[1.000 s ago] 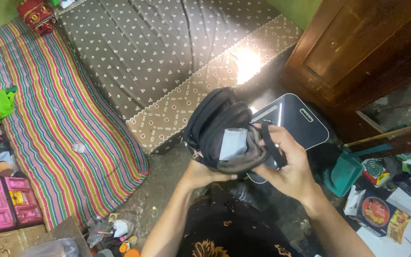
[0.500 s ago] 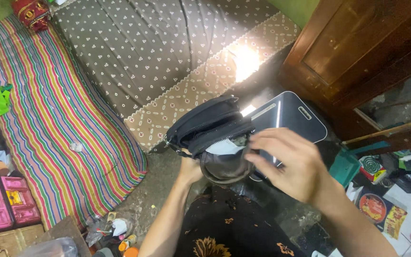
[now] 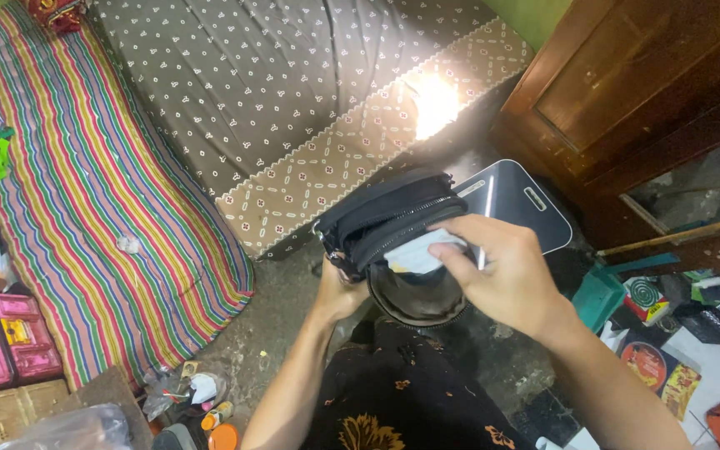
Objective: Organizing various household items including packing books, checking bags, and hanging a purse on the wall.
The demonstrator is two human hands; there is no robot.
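Observation:
A small black zip pouch bag (image 3: pixel 385 218) is held up over the floor, its front pocket hanging open. My left hand (image 3: pixel 339 292) grips the bag from below at its left side. My right hand (image 3: pixel 497 271) pinches a pale grey-white folded sheet (image 3: pixel 417 252) that sticks out of the open pocket. Behind the bag lies a dark flat board with rounded corners and a slot handle (image 3: pixel 517 204).
A brown patterned mattress (image 3: pixel 293 92) and a striped mat (image 3: pixel 85 183) lie ahead. A wooden cabinet (image 3: pixel 643 92) stands at right. Pink boxes (image 3: pixel 2 337) sit at left; printed boxes (image 3: pixel 652 367) and clutter at right. Small bottles and scraps (image 3: pixel 202 400) lie near my knee.
The bag has tilted and its front pocket dropped open. My right hand moved from the strap onto the pale sheet and now pinches it at the pocket mouth.

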